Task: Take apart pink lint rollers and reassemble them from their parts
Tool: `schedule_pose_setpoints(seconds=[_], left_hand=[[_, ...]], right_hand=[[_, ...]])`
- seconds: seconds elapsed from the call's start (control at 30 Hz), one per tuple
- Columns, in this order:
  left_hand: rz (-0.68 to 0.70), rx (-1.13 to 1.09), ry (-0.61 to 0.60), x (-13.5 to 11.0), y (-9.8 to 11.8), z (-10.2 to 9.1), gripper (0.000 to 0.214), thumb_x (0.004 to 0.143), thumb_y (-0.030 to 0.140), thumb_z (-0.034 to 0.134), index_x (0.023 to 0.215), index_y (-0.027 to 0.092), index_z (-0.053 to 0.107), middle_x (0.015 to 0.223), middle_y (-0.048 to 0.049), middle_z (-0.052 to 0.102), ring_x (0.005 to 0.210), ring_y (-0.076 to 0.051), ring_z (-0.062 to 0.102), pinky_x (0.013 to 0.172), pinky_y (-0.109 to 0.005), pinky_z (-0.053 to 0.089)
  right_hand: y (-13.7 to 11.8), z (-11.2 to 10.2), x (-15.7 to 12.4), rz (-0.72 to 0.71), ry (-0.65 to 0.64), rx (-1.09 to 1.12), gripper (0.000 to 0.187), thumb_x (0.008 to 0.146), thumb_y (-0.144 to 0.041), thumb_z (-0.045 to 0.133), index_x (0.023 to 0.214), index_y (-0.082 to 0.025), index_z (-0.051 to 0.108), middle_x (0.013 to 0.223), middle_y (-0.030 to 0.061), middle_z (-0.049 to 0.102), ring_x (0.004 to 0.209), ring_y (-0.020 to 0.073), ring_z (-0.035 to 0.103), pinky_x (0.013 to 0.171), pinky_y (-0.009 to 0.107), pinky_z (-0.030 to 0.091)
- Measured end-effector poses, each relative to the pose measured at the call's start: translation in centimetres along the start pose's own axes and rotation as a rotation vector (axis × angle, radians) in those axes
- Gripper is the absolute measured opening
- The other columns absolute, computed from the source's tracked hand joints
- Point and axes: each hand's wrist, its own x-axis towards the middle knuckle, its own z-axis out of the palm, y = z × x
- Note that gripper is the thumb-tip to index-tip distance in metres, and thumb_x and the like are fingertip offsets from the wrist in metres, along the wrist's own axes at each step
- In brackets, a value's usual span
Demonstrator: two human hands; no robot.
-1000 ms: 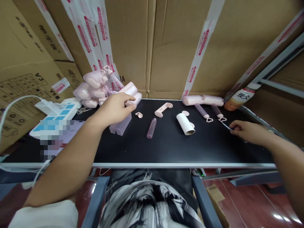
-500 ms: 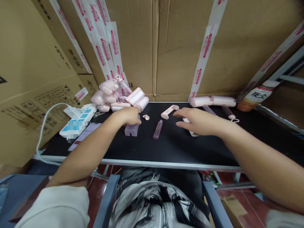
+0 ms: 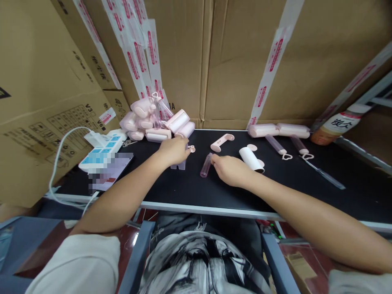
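Note:
My left hand (image 3: 174, 150) is closed over a translucent pink cover (image 3: 179, 164) that stands on the black table (image 3: 275, 183), its fingertips by a small pink heart clip (image 3: 192, 149). My right hand (image 3: 229, 169) pinches the near end of a clear pink tube (image 3: 206, 165) lying on the table. Beyond the tube lies a pink L-shaped handle (image 3: 221, 141), with a white paper roll (image 3: 251, 159) to its right.
A heap of pink rollers (image 3: 154, 120) sits at the back left against cardboard boxes. Two pink cases (image 3: 278, 130), two tubes with heart ends (image 3: 289, 147), a thin metal tool (image 3: 324, 174) and a drink bottle (image 3: 338, 124) lie at the right. A power strip (image 3: 102, 149) is at the left.
My right hand left the thin tool at the far right, swept left over the paper roll and closed on the pink tube. My left hand came off the roller heap onto the translucent cover.

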Motion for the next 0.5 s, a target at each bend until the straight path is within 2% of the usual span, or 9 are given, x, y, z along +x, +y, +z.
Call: schedule_pose_setpoints(seconds=[0.17, 0.5], left_hand=[[0.021, -0.055, 0.010, -0.2, 0.3, 0.0, 0.047, 0.107, 0.049, 0.051, 0.143, 0.024, 0.068, 0.152, -0.0121, 0.068, 0.135, -0.033, 0.069, 0.103, -0.043, 0.058], [0.005, -0.137, 0.068, 0.5, 0.6, 1.1, 0.057, 0.106, 0.061, 0.048, 0.144, 0.025, 0.069, 0.144, -0.0133, 0.071, 0.128, -0.034, 0.072, 0.098, -0.042, 0.058]], right_hand=[[0.8, 0.0, 0.5, -0.060, -0.058, 0.033, 0.023, 0.109, -0.022, 0.041, 0.109, -0.021, 0.064, 0.100, 0.0103, 0.079, 0.087, 0.0268, 0.075, 0.068, 0.034, 0.035], [2.1, -0.9, 0.1, -0.174, -0.079, 0.162, 0.017, 0.106, -0.026, 0.051, 0.106, -0.023, 0.068, 0.099, 0.0061, 0.078, 0.088, 0.0235, 0.073, 0.077, 0.032, 0.045]])
